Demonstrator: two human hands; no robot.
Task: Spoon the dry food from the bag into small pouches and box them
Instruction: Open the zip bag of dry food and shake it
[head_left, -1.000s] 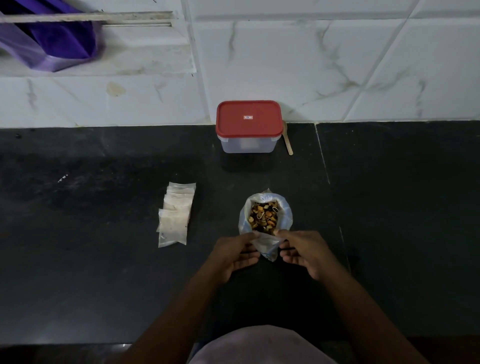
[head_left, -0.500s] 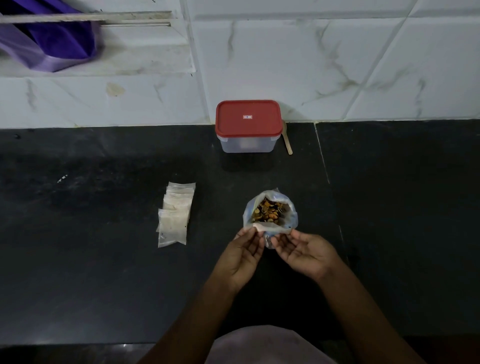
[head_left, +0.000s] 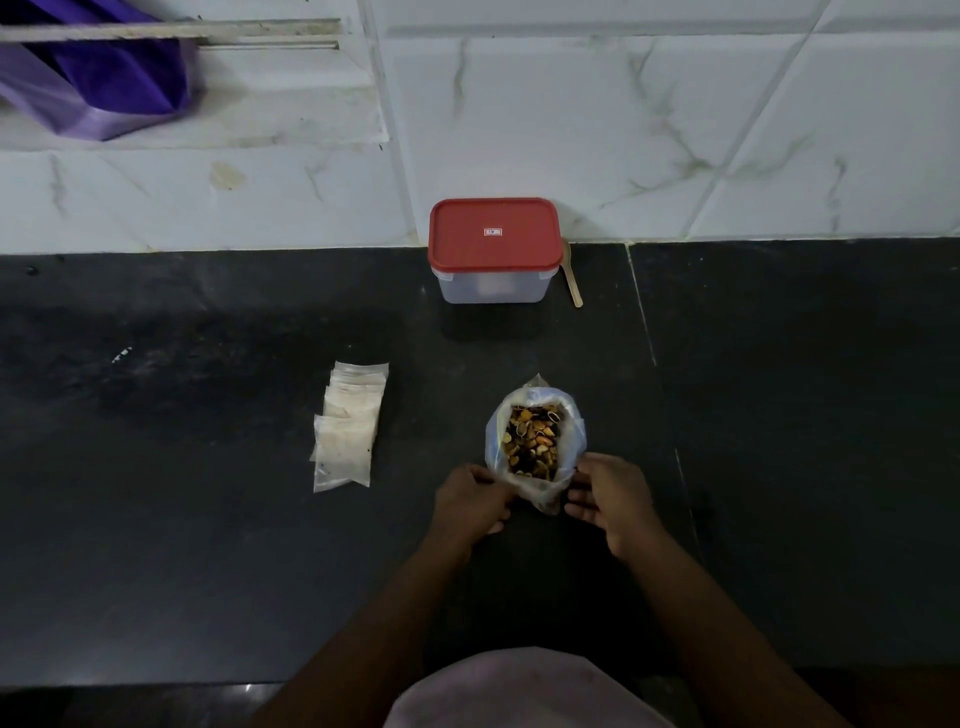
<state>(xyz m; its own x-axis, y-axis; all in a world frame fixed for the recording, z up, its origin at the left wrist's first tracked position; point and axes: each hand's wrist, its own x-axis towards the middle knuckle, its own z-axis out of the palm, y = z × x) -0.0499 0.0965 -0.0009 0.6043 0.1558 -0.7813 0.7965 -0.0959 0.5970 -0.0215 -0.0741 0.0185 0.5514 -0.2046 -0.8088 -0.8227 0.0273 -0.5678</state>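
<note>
left hand (head_left: 475, 501) is gripping the clear plastic bag of orange-brown dry food (head_left: 535, 441) | right hand (head_left: 608, 499) is gripping its opposite side | bag is standing open mid-surface | red-lidded translucent plastic box (head_left: 496, 249) is sitting at far edge

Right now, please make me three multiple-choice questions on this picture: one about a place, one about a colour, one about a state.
1. On which side of the box does the wooden spoon lie?
A. left
B. right
C. on top of it

2. What colour is the lid of the box?
A. red
B. blue
C. green

3. In what state is the bag of dry food?
A. tied shut
B. lying flat and empty
C. open at the top, held at its sides by the left hand and the right hand

Answers:
1 B: the spoon's handle shows beside the box's right wall.
2 A: the lid is plainly red.
3 C: the food shows through the open mouth.
</note>
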